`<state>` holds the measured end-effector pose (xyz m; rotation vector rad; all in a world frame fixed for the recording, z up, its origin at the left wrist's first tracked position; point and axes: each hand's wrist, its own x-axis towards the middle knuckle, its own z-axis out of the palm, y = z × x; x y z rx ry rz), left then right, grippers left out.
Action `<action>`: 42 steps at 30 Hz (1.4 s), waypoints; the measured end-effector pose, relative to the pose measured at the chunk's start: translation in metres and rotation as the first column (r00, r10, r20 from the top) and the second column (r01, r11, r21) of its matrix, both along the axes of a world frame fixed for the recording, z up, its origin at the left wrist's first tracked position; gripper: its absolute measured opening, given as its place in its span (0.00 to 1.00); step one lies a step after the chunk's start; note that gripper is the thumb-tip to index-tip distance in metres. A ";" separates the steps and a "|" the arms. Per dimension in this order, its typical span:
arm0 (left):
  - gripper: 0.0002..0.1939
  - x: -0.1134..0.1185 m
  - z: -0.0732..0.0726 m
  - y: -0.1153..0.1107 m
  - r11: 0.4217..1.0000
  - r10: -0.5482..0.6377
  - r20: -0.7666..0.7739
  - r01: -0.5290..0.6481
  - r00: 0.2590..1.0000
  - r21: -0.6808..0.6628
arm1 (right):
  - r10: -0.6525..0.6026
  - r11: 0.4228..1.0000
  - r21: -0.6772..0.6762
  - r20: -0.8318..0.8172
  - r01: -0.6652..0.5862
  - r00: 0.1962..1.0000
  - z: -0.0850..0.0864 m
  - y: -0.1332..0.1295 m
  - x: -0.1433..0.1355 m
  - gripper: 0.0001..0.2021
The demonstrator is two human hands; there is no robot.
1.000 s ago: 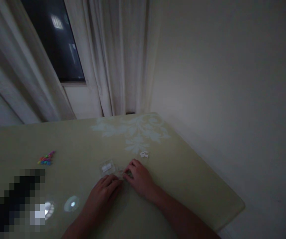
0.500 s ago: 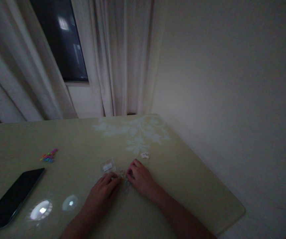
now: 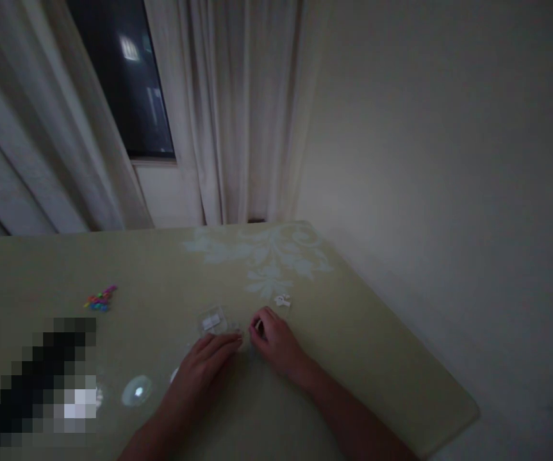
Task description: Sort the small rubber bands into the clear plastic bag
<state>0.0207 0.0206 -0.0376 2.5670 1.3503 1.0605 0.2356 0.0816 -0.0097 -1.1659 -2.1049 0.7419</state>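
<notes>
My left hand (image 3: 213, 358) rests low over the table just in front of a small clear plastic case (image 3: 212, 320) with a pale label. Its fingers lie together, and small pale bits show by the fingertips. My right hand (image 3: 273, 336) is beside it on the right, thumb and index finger curled together in a pinch; what it holds, if anything, is too small to name. Just beyond the right hand lie small white pieces (image 3: 282, 300). A short gap separates the fingertips of the two hands.
A pile of small colourful pieces (image 3: 100, 299) lies on the table (image 3: 377, 358) at the left. Nearer, a dark flat object (image 3: 31, 384) is pixelated. Curtains (image 3: 252, 115) and a wall stand behind the table.
The view has shifted slightly, moving the scene a little to the right. My left fingers have reached forward over the clear bits between the hands, covering more of them.
</notes>
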 end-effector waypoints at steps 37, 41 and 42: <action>0.09 -0.002 0.014 -0.001 0.971 0.200 0.549 -0.090 0.811 -0.221 | 0.326 0.872 0.205 0.436 -0.445 0.839 0.003 -0.027 -0.009 0.07; 0.14 -0.001 0.014 0.001 0.976 0.140 0.558 -0.020 0.818 -0.216 | 0.324 0.937 0.089 0.142 -0.338 0.936 0.005 -0.022 -0.005 0.05; 0.15 -0.001 0.015 0.002 0.975 0.132 0.547 -0.008 0.827 -0.223 | 0.299 0.953 0.051 0.026 -0.300 0.954 0.005 -0.020 -0.004 0.05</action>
